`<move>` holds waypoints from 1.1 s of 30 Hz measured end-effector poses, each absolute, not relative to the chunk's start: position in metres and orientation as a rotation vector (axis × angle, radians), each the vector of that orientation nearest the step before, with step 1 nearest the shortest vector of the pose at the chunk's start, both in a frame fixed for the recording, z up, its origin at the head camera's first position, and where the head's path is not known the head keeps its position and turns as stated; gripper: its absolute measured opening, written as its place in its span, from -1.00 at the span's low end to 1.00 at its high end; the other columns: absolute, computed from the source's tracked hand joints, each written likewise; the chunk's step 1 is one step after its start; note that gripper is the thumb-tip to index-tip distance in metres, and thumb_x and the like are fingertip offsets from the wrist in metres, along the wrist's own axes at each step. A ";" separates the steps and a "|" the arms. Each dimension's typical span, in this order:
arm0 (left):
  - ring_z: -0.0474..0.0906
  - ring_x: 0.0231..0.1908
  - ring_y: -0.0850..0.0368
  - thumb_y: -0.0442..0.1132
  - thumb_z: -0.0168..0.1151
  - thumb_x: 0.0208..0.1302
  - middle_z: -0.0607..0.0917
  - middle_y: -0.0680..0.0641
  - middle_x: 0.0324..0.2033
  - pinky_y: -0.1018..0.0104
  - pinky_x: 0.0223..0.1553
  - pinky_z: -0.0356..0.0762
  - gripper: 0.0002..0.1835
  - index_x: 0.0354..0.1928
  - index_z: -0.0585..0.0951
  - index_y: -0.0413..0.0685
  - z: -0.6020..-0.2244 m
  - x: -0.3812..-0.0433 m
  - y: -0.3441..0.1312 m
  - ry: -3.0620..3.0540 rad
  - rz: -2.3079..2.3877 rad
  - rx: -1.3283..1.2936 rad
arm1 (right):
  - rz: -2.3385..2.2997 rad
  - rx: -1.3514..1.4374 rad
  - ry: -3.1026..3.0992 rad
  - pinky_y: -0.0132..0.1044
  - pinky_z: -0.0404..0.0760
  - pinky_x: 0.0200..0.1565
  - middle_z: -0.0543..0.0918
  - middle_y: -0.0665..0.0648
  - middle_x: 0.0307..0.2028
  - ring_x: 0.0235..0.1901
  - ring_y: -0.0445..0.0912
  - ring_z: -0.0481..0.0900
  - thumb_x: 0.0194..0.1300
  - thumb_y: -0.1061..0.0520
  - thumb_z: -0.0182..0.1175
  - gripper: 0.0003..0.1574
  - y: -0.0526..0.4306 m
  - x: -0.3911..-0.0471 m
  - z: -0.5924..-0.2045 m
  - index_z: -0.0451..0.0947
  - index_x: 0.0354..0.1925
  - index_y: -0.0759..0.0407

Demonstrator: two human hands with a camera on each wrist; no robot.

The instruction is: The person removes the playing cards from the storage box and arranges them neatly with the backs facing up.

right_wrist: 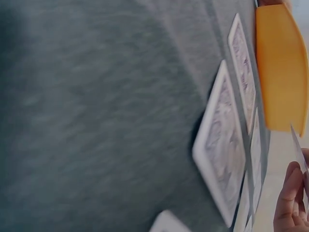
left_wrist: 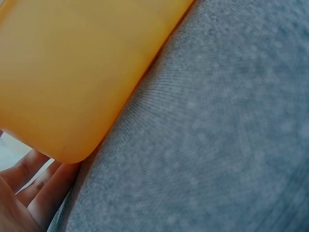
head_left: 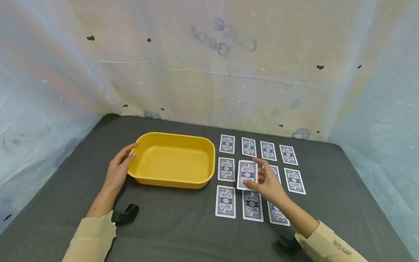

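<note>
My right hand (head_left: pixel 266 182) pinches a playing card (head_left: pixel 247 173) between thumb and fingers, its blue patterned back facing up. In the right wrist view the held card (right_wrist: pixel 298 147) shows nearly edge-on, raised above the cards on the cloth. It overlaps the middle row of face-down cards in the head view. My left hand (head_left: pixel 119 167) grips the left end of a yellow plastic tray (head_left: pixel 171 182), thumb over the rim. From the left wrist, fingers (left_wrist: pixel 46 193) show against the tray's outer end. The tray's inside holds nothing.
Face-down cards lie in three rows right of the tray, among them a far-right card (head_left: pixel 295 181) and a near-left card (head_left: pixel 225 202). Dark grey cloth (head_left: pixel 170 222) covers the table. Pale plastic sheeting (head_left: pixel 209 91) hangs behind and at both sides.
</note>
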State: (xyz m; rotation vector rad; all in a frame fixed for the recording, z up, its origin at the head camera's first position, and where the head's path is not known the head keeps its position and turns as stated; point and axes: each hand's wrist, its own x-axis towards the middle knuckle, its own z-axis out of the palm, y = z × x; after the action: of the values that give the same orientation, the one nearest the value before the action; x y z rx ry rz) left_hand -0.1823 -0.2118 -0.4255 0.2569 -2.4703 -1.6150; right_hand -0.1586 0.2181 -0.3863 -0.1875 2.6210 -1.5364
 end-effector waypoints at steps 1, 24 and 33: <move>0.29 -0.08 0.10 0.11 -0.13 0.47 0.40 -0.10 0.20 0.45 -0.13 0.28 -0.50 0.37 0.36 0.21 -0.425 -0.182 -0.212 -2.471 -1.614 0.255 | -1.527 -0.177 2.624 -0.40 0.17 -0.53 0.08 0.00 -0.57 -0.62 -0.25 0.04 0.05 0.24 0.41 0.00 0.220 -0.158 -0.387 0.10 0.36 0.15; 0.32 -0.15 0.14 0.09 -0.13 0.47 0.45 -0.07 0.06 0.46 -0.17 0.30 -0.50 0.37 0.36 0.19 -0.427 -0.182 -0.212 -2.479 -1.580 0.234 | -1.496 -0.076 2.634 -0.37 0.38 -0.47 0.34 0.07 -0.42 -0.56 -0.27 0.28 0.09 0.21 0.39 -0.02 0.260 -0.133 -0.406 0.09 0.36 0.20; 0.32 -0.13 0.13 0.11 -0.13 0.47 0.43 -0.07 0.10 0.47 -0.16 0.30 -0.50 0.37 0.36 0.21 -0.427 -0.182 -0.212 -2.480 -1.586 0.243 | -1.457 0.014 2.662 -0.35 0.52 -0.35 0.55 0.25 -0.22 -0.39 -0.23 0.51 0.10 0.19 0.39 0.00 0.276 -0.121 -0.408 0.07 0.38 0.22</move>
State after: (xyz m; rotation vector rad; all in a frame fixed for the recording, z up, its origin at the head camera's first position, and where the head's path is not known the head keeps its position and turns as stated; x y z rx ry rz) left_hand -0.1824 -0.2121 -0.4266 0.2427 -2.4804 -1.5856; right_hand -0.1205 0.2756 -0.4077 0.0135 2.6621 -1.4573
